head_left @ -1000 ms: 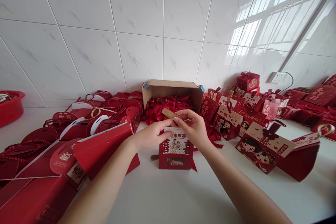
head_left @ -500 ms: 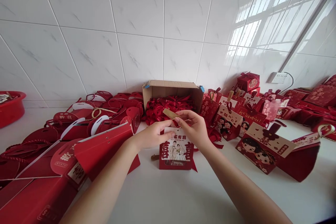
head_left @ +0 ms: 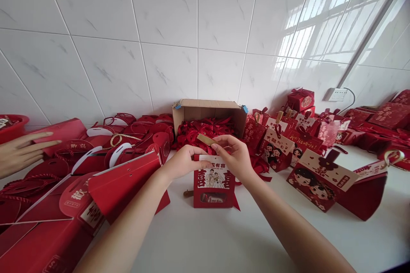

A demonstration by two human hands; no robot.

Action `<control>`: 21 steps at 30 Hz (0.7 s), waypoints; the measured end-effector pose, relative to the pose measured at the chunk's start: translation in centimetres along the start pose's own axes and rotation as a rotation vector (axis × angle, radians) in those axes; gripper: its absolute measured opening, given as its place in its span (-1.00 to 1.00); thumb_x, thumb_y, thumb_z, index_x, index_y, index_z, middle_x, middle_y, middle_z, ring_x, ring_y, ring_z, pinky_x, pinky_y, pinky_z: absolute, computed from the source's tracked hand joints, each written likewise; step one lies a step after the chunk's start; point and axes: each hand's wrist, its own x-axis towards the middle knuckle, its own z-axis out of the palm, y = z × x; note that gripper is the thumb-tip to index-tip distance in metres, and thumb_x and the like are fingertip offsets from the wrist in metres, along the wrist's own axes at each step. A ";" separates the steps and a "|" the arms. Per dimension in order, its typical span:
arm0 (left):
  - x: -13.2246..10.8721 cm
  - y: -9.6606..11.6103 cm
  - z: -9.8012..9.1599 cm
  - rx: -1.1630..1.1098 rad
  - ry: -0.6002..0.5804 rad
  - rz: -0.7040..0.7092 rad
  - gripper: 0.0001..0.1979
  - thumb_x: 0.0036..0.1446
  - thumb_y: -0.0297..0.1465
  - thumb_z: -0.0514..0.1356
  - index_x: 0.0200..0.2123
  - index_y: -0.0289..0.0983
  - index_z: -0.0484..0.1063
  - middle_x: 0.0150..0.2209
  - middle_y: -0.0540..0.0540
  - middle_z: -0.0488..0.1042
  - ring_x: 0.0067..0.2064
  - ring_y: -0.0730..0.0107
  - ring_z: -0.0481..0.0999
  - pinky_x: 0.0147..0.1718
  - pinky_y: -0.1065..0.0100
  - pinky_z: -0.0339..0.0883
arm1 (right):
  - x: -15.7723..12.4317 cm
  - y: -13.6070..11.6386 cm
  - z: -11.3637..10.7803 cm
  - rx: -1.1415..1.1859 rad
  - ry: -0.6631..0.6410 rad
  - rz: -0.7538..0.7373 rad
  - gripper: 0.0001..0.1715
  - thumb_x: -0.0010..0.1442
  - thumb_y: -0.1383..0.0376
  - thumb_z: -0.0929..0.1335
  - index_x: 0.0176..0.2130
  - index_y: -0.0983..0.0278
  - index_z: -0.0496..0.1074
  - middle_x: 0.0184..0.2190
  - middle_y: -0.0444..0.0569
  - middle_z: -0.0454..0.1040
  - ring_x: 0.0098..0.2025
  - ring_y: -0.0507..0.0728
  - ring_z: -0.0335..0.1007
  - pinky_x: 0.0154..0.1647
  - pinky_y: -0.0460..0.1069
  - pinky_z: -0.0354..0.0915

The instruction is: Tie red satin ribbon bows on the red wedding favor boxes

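A small red wedding favour box (head_left: 214, 203) stands upright on the white table in front of me, its cream flap printed with a bridal couple and a little window below. My left hand (head_left: 183, 163) is closed on the top edge of this box, thumb across the front. Above the flap, my right hand (head_left: 234, 153) pinches a gold ribbon (head_left: 206, 139); its lower part is hidden behind my fingers. A brown strip (head_left: 188, 193) sticks out at the box's left side.
Behind my hands, a cardboard box (head_left: 209, 103) holds red ribbons (head_left: 208, 130). Red boxes (head_left: 124, 192) pile up at left, where another person's hand (head_left: 22, 153) reaches in beside a red box (head_left: 64, 132). Finished-looking favour boxes (head_left: 317, 183) stand at right.
Another person's hand and a red box have come into view at far left. The flap on my favour box has tipped slightly and its window shows more. My hands have barely moved.
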 end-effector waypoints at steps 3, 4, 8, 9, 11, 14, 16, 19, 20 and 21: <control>0.0 0.2 0.1 0.023 0.026 -0.018 -0.63 -0.06 -0.17 0.34 -0.24 -0.32 0.57 -0.30 -0.10 0.60 -0.20 0.13 0.53 -0.24 0.28 0.37 | 0.1 0.3 0.0 0.043 0.016 -0.011 -0.82 0.07 0.24 0.42 -0.27 0.23 0.44 -0.35 -0.05 0.55 -0.34 0.10 0.47 -0.35 -0.01 0.37; -0.1 0.3 0.2 0.050 0.045 -0.018 -0.64 -0.05 -0.17 0.34 -0.26 -0.32 0.57 -0.32 -0.10 0.59 -0.22 0.13 0.53 -0.26 0.29 0.36 | 0.2 0.3 -0.1 0.058 0.017 -0.015 -0.81 0.07 0.24 0.43 -0.27 0.23 0.43 -0.36 -0.05 0.54 -0.34 0.10 0.47 -0.35 -0.02 0.37; -0.1 0.6 0.5 0.112 0.104 -0.013 -0.66 -0.06 -0.15 0.33 -0.33 -0.31 0.59 -0.38 -0.07 0.59 -0.29 0.16 0.52 -0.36 0.33 0.32 | 0.4 -0.1 -0.6 0.053 0.013 -0.043 -0.79 0.05 0.23 0.45 -0.31 0.25 0.41 -0.38 -0.06 0.51 -0.36 0.09 0.46 -0.36 -0.02 0.36; -0.1 0.6 0.6 0.117 0.118 -0.009 -0.66 -0.07 -0.15 0.33 -0.34 -0.31 0.60 -0.40 -0.06 0.59 -0.31 0.18 0.52 -0.38 0.35 0.31 | 0.5 -0.4 -0.9 0.030 0.017 -0.066 -0.79 0.05 0.22 0.45 -0.32 0.25 0.41 -0.38 -0.06 0.50 -0.36 0.09 0.46 -0.36 -0.02 0.36; 0.0 0.6 0.8 0.130 0.155 0.004 -0.67 -0.07 -0.14 0.33 -0.37 -0.30 0.60 -0.45 -0.04 0.57 -0.36 0.22 0.52 -0.42 0.37 0.29 | 0.5 -1.3 -1.5 -0.035 0.016 -0.138 -0.81 0.06 0.23 0.45 -0.33 0.24 0.41 -0.37 -0.07 0.50 -0.36 0.08 0.45 -0.33 -0.02 0.37; 0.0 0.8 0.9 0.120 0.252 0.047 -0.69 -0.04 -0.15 0.32 -0.40 -0.30 0.60 -0.45 -0.05 0.57 -0.37 0.23 0.52 -0.43 0.37 0.30 | 0.1 -2.6 -2.5 -0.114 -0.031 -0.281 -0.84 0.08 0.26 0.45 -0.31 0.22 0.41 -0.37 -0.09 0.50 -0.32 0.08 0.46 -0.27 -0.02 0.40; -0.2 1.2 0.7 0.074 0.357 0.135 -0.73 0.00 -0.20 0.30 -0.35 -0.29 0.61 -0.39 -0.07 0.60 -0.31 0.20 0.54 -0.38 0.36 0.35 | -0.3 -3.5 -3.0 -0.124 -0.071 -0.356 -0.77 0.08 0.31 0.46 -0.24 0.20 0.39 -0.35 -0.09 0.51 -0.30 0.08 0.48 -0.25 -0.02 0.42; -1.0 2.0 0.1 0.088 0.570 0.341 -0.78 0.03 -0.29 0.29 -0.29 -0.29 0.60 -0.36 -0.08 0.61 -0.31 0.25 0.55 -0.39 0.38 0.38 | -1.2 -4.6 -3.4 -0.087 -0.109 -0.444 -0.57 0.05 0.38 0.47 -0.10 0.16 0.31 -0.34 -0.12 0.51 -0.29 0.08 0.51 -0.23 -0.02 0.43; -1.3 2.4 -0.2 0.137 0.649 0.417 -0.81 0.03 -0.32 0.29 -0.31 -0.30 0.60 -0.39 -0.08 0.61 -0.34 0.28 0.55 -0.40 0.39 0.39 | -1.5 -5.0 -3.5 -0.079 -0.119 -0.475 -0.54 0.05 0.40 0.48 -0.09 0.15 0.30 -0.33 -0.12 0.51 -0.29 0.07 0.51 -0.24 -0.03 0.44; -1.7 2.7 -0.5 0.199 0.721 0.494 -0.85 0.04 -0.35 0.30 -0.34 -0.30 0.61 -0.40 -0.07 0.61 -0.37 0.31 0.55 -0.39 0.39 0.41 | -1.7 -5.4 -3.5 -0.087 -0.133 -0.511 -0.55 0.05 0.41 0.48 -0.10 0.16 0.31 -0.33 -0.11 0.51 -0.29 0.07 0.50 -0.26 -0.03 0.44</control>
